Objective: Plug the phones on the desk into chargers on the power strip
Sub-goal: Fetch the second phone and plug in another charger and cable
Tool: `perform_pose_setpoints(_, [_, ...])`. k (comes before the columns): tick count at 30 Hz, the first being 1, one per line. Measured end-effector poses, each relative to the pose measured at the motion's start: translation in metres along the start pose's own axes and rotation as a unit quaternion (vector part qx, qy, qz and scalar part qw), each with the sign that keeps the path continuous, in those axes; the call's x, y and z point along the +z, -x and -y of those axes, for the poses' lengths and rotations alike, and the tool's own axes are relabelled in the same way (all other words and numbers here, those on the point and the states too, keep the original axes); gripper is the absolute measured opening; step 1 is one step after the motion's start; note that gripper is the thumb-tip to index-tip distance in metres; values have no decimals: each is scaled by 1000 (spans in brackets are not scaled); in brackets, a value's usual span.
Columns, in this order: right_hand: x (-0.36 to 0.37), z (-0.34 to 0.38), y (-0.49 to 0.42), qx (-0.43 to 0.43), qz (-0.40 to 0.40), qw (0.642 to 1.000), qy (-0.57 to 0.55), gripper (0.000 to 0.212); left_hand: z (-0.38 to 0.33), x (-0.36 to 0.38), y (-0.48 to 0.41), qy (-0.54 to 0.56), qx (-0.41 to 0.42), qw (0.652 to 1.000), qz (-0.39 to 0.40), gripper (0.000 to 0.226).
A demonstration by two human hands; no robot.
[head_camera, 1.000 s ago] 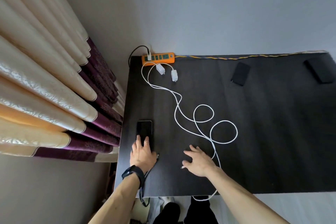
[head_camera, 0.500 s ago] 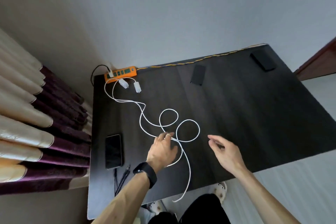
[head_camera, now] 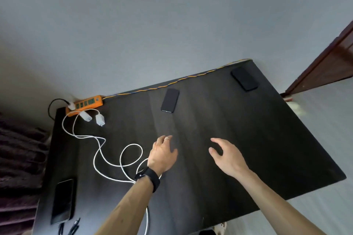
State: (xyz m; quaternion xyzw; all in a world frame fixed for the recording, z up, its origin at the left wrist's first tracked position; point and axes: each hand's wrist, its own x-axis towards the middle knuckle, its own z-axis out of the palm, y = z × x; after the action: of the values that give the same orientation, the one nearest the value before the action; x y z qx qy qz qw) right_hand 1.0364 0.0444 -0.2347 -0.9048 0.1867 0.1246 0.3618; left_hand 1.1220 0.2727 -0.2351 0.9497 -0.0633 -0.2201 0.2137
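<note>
Three black phones lie on the dark desk (head_camera: 248,149): one at the near left (head_camera: 62,200), one at the back middle (head_camera: 170,100), one at the far right corner (head_camera: 244,80). An orange power strip (head_camera: 87,103) sits at the back left corner, with two white chargers (head_camera: 95,118) lying unplugged in front of it. White cables (head_camera: 112,160) loop from the chargers toward the near edge. My left hand (head_camera: 163,154), with a black wristband, hovers open over the desk middle, beside the cable loops. My right hand (head_camera: 227,155) hovers open to its right, holding nothing.
A yellow and blue twisted cord (head_camera: 172,82) runs along the desk's back edge by the grey wall. Dark curtains (head_camera: 19,149) hang at the left. A brown door (head_camera: 328,63) stands at the right. Black cable ends (head_camera: 68,228) lie near the left phone.
The view has swung right and up. My left hand left the near left phone and crossed over the cable loops to the desk middle. My right hand moved right and forward.
</note>
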Motion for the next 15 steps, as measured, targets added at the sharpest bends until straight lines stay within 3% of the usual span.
perform_pose_setpoints(8, [2,-33,-81,27,90,989,111,63,-13,1,-86,-36,-34,999,-12,66])
perform_pose_setpoints(15, [8,-43,-147,72,173,951,246,79,-12,5,-183,-59,-55,996,-27,73])
